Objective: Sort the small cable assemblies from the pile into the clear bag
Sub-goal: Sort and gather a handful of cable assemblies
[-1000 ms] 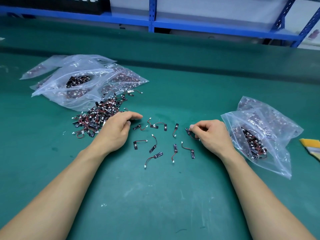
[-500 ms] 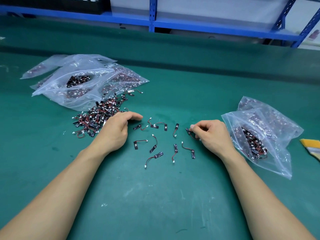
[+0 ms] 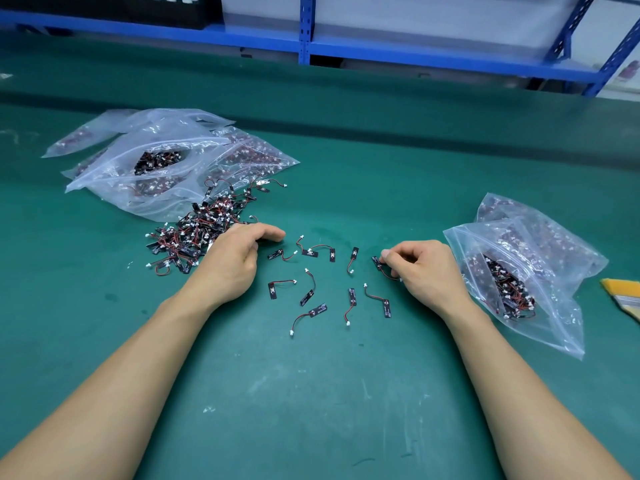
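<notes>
**Cable assembly** [image 3: 378, 263] — a black strip on a short red lead — lies on the table [image 3: 311, 393] well to the right of the pile [image 3: 197, 233]. The thumb and forefinger of the right hand [image 3: 422, 268] pinch it at its strip end. A scatter of loose assemblies [image 3: 308, 296] lies between it and the pile. The left hand [image 3: 232, 261] rests at the pile's right edge with its fingers curled under; whether its grip holds a piece cannot be told. The clear bag [image 3: 568, 327], partly filled, lies farthest right of the pile. Suggested practice: lift by the stiff strip rather than the lead, so no neighbour snags — then carry it away from the pile and well past the bag's rim before letting go.
</notes>
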A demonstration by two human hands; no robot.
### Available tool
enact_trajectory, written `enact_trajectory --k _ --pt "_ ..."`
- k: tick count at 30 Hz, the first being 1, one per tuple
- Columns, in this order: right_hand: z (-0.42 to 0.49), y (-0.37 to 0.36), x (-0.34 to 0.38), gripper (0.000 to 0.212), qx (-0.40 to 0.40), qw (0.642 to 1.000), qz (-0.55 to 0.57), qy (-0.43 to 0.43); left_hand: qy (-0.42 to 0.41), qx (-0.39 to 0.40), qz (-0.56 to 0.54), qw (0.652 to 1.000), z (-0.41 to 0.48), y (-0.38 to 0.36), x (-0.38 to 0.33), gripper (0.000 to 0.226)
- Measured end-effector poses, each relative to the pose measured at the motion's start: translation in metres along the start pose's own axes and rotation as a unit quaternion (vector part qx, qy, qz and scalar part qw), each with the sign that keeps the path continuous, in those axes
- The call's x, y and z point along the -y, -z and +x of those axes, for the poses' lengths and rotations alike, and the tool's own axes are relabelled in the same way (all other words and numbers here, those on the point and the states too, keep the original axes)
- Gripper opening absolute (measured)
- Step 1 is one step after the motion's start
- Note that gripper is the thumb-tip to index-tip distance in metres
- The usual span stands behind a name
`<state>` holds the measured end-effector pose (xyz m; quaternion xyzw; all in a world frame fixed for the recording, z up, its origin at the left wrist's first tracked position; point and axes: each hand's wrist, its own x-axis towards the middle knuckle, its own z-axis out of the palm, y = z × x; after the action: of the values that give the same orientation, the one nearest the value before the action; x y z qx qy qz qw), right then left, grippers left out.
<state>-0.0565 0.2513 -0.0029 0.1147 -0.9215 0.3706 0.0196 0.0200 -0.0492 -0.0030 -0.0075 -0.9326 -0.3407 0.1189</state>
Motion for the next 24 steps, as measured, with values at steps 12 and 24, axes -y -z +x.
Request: enact_trajectory --k 12,24 --pt "-0.0004 -0.0004 -0.0001 0.025 0.000 1.000 0.006 0.000 0.006 0.011 -0.012 1.000 -0.0001 -0.0003 0.0000 0.036" --pt "-0.0002 -0.0010 -0.0008 0.025 0.000 1.000 0.015 0.000 -0.034 0.011 0.025 0.999 0.0015 -0.0012 0.0013 0.035"
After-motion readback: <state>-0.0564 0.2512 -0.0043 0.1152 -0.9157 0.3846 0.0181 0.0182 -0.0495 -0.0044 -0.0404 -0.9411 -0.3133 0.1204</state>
